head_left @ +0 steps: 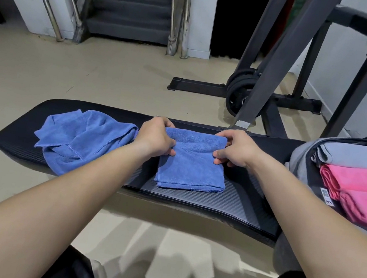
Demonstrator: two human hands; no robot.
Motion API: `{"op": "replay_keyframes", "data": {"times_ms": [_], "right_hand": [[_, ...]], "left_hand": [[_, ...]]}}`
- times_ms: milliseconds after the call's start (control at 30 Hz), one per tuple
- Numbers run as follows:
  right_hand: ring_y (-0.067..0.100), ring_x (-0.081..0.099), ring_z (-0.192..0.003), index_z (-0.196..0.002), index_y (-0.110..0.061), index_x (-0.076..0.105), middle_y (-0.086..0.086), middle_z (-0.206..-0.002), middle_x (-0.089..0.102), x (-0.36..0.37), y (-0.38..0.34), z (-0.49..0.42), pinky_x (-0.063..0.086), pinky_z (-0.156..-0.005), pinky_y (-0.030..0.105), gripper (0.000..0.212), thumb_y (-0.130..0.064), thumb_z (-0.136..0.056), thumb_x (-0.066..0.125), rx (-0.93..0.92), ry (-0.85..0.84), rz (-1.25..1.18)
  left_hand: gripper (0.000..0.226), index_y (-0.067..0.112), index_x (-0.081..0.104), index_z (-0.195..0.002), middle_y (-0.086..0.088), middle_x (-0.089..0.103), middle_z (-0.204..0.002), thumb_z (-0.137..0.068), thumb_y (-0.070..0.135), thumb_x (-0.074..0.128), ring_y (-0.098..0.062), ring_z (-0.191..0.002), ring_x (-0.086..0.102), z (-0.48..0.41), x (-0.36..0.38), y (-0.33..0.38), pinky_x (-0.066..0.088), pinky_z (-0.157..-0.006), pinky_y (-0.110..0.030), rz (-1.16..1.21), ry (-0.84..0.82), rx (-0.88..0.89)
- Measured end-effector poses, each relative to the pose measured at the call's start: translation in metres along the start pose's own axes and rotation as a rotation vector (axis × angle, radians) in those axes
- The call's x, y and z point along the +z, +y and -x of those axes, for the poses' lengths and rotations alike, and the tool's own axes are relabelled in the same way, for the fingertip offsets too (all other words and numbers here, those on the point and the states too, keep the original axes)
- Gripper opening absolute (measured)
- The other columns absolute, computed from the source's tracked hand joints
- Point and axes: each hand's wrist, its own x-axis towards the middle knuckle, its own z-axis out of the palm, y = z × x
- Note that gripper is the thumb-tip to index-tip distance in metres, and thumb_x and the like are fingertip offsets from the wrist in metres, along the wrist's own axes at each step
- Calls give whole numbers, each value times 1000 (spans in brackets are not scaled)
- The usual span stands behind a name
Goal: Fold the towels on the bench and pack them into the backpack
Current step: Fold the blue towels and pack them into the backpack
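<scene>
From my head camera: a gym room with a pale beige floor (91, 77), a dark staircase (130, 7) with steel handrails at the back, and a black steel rack (281, 65) to the right with weight plates (239, 92) stacked at its foot. Across the middle runs a black padded bench (215, 205) with a woven, carbon-look surface.

At the bench's centre lies a folded blue towel (192, 164), a neat layered rectangle with its stacked edges facing me. My left hand (156, 139) grips its far left corner, fingers curled over the back edge and thumb pressed on top. My right hand (235, 151) pinches the far right corner in the same way, thumb on the cloth and fingers tucked behind. The near half of the towel rests flat on the padding.

Just beside my left hand, a second blue towel (82, 138) sits crumpled on the left end of the bench, its stitched hem turned up.

On the right end an open grey backpack (301, 154) lies on its back. Inside it a folded grey towel (353, 156) sits farthest from me, with two folded pink towels (361, 182) packed close in front of it.

A small white tag (326, 196) shows on the backpack's inner wall beside the pink towels; its print is too small for me to read.
</scene>
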Motion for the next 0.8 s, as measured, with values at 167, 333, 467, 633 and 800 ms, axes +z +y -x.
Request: {"op": "replay_keyframes", "data": {"times_ms": [167,333,467,633,800], "right_hand": [[21,72,-78,-107,-15,65,13,-93,73,1,1,14,63,-77,41,23,0,-91,67,-91,-12,1],[18,65,-76,-97,-22,64,14,-96,70,-4,11,29,57,-83,47,19,-7,-87,70,-207,-65,110],[17,63,-74,-93,-30,62,12,-107,71,-5,15,42,54,-85,49,21,-12,-87,71,-240,-85,251],[17,67,-84,-89,-37,63,-11,-114,67,2,16,50,53,-89,41,12,-28,-82,67,-229,-62,401],[12,60,-94,-80,-29,71,-12,-100,66,12,15,44,48,-91,40,38,-54,-97,49,-262,63,452]], "left_hand": [[19,14,57,-96,-12,70,-96,-89,-2,64,-26,-75,76,12,-10,-11,62,-77,-47,71,-85,98],[23,27,53,-89,4,68,-87,-87,7,65,-16,-82,69,25,-20,-26,59,-79,-42,-186,-170,333],[22,30,51,-88,10,61,-88,-86,12,64,-13,-80,57,34,-23,-36,50,-76,-38,-338,-218,488],[29,35,50,-88,13,51,-100,-80,12,66,-9,-84,55,41,-18,-51,44,-72,-29,-498,-211,591],[26,35,49,-86,19,49,-105,-77,18,66,-2,-72,52,42,-18,-57,38,-64,-24,-555,-233,656]]}}
